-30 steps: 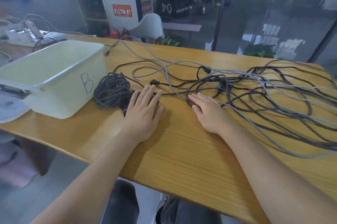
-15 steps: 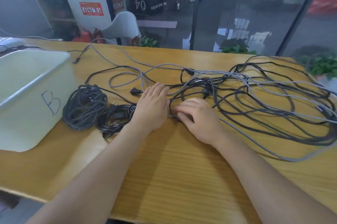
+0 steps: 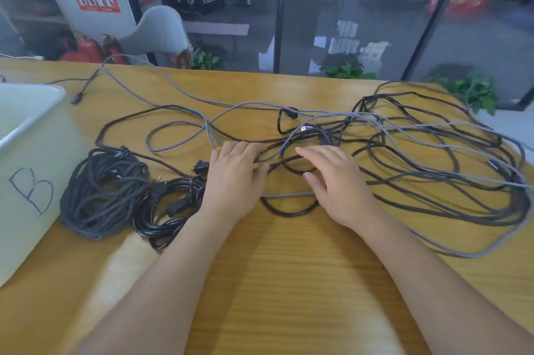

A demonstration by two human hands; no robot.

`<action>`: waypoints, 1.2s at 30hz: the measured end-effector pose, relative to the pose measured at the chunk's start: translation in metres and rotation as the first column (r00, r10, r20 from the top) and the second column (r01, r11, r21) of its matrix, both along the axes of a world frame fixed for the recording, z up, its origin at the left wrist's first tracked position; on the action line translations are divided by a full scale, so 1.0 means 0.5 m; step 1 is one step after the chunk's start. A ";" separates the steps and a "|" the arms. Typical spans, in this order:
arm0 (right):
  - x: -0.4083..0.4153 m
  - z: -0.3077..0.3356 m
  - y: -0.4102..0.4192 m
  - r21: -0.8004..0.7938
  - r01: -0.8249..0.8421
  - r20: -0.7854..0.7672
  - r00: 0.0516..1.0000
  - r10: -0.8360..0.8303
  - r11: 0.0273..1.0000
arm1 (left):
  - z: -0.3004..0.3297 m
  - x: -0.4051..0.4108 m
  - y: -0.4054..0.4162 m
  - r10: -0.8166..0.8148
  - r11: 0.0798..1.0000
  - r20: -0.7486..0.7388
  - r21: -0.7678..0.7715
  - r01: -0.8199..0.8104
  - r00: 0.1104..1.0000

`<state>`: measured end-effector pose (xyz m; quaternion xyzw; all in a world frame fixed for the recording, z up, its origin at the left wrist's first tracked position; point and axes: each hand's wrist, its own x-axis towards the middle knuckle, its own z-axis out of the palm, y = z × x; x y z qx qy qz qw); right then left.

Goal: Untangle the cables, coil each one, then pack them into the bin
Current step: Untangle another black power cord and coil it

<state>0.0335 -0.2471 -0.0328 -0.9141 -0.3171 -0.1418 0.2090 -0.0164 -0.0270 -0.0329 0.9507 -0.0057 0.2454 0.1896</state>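
Note:
A tangle of black and grey cables [image 3: 419, 169] sprawls over the middle and right of the wooden table [image 3: 289, 282]. My left hand [image 3: 234, 181] lies palm down on its left edge, with the fingertips bent onto a grey strand and the thumb against a black one. My right hand [image 3: 335, 181] hovers over a black loop [image 3: 289, 210] with the fingers spread and straight. A coiled dark braided cable [image 3: 101, 195] and a coiled black power cable [image 3: 167, 210] lie left of my left hand. The white bin [image 3: 26, 158], marked "B", stands at the far left.
A grey cable with a dark plug [image 3: 76, 99] runs toward the table's far left edge. A glass wall, a grey chair [image 3: 159, 31] and plants stand beyond the table. Bare wood lies in front of my arms.
My view has swung right, so the bin sits further left. Both hands slid forward into the tangle, and the right hand's fingers have spread over a black loop.

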 end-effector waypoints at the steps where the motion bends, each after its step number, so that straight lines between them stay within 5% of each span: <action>1: -0.001 0.003 -0.004 0.054 -0.012 0.003 1.000 0.011 0.998 | -0.001 0.001 -0.003 -0.024 1.000 0.008 -0.002 0.024 1.000; 9: -0.018 0.015 -0.035 0.283 -0.007 -0.109 0.993 0.040 0.959 | -0.002 -0.018 -0.048 -0.268 0.961 -0.065 -0.081 0.263 0.961; 12: 0.002 0.015 -0.051 0.221 0.087 -0.006 0.996 -0.088 0.971 | 0.000 -0.023 -0.047 -0.233 0.969 -0.067 -0.099 0.226 0.970; 17: 0.014 0.013 -0.080 -0.045 0.195 -0.127 0.972 -0.199 0.980 | -0.001 -0.028 -0.042 -0.145 0.987 -0.075 -0.076 0.139 0.987; 25: 0.018 0.010 -0.078 -0.045 0.248 -0.118 0.960 -0.252 0.968 | 0.008 -0.031 -0.051 -0.167 0.974 -0.025 -0.157 0.161 0.986; 29: 0.014 0.006 -0.072 -0.008 0.191 -0.119 0.974 -0.191 0.981 | 0.006 -0.032 -0.051 -0.174 0.973 -0.003 -0.154 0.172 0.985; 34: 0.007 0.020 -0.057 0.123 0.104 0.119 0.986 -0.119 0.987 | 0.013 -0.031 -0.047 -0.096 0.957 0.105 -0.264 0.121 0.990; 36: -0.003 0.025 -0.045 0.097 0.047 0.032 0.998 -0.050 0.994 | 0.014 -0.030 -0.044 -0.067 0.957 0.116 -0.272 0.096 0.991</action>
